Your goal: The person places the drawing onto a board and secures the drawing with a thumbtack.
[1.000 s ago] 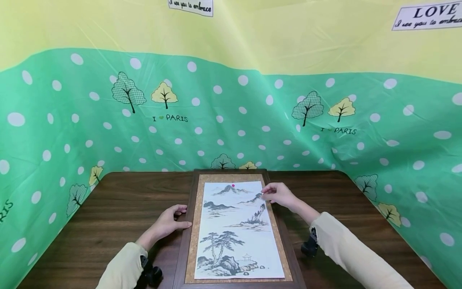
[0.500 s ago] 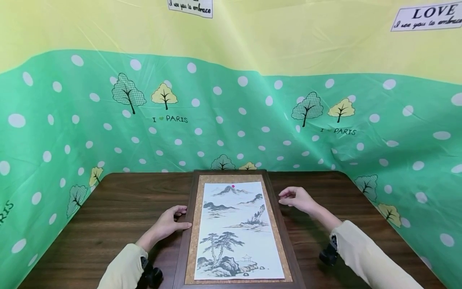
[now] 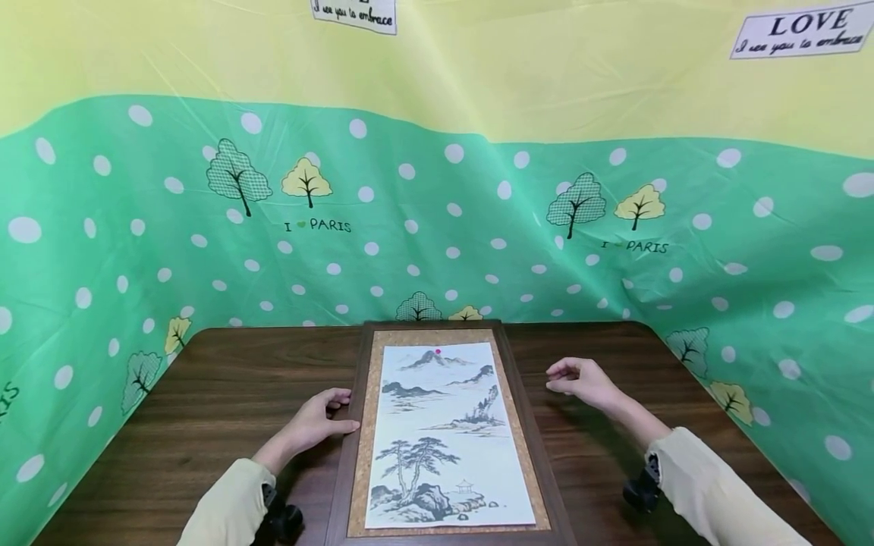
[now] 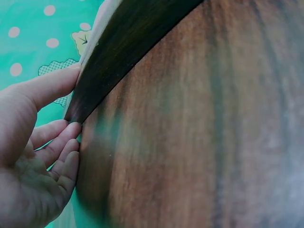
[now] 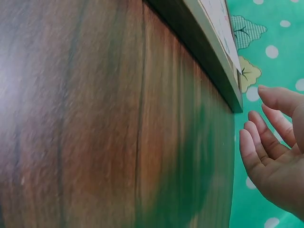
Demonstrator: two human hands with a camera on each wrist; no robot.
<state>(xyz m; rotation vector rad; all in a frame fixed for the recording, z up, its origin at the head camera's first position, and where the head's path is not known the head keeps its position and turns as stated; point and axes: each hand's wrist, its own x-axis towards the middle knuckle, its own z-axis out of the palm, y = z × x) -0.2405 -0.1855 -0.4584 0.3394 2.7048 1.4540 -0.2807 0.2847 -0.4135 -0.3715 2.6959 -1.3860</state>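
Observation:
A dark brown framed cork board [image 3: 375, 394] lies on the wooden table. On it is a white sheet [image 3: 471, 470] printed with an ink landscape of mountains, pines and a small pavilion. One pink push pin [image 3: 438, 351] sits near the sheet's top middle. My left hand [image 3: 317, 421] rests at the frame's left side; in the left wrist view its thumb and fingertips touch the frame's side [image 4: 107, 71]. My right hand [image 3: 587, 383] hovers right of the board, apart from it, with fingers loosely bent. In the right wrist view nothing shows between its fingers.
The brown wood-grain table [image 3: 259, 364] extends on both sides of the board. Behind it hangs a green and yellow cloth [image 3: 437, 197] with white dots and printed trees. A black wrist camera [image 3: 642, 489] sits by the right sleeve.
My right hand has left the sheet's upper right edge and moved right, off the board. The left hand keeps its place at the frame. The head view has shifted slightly.

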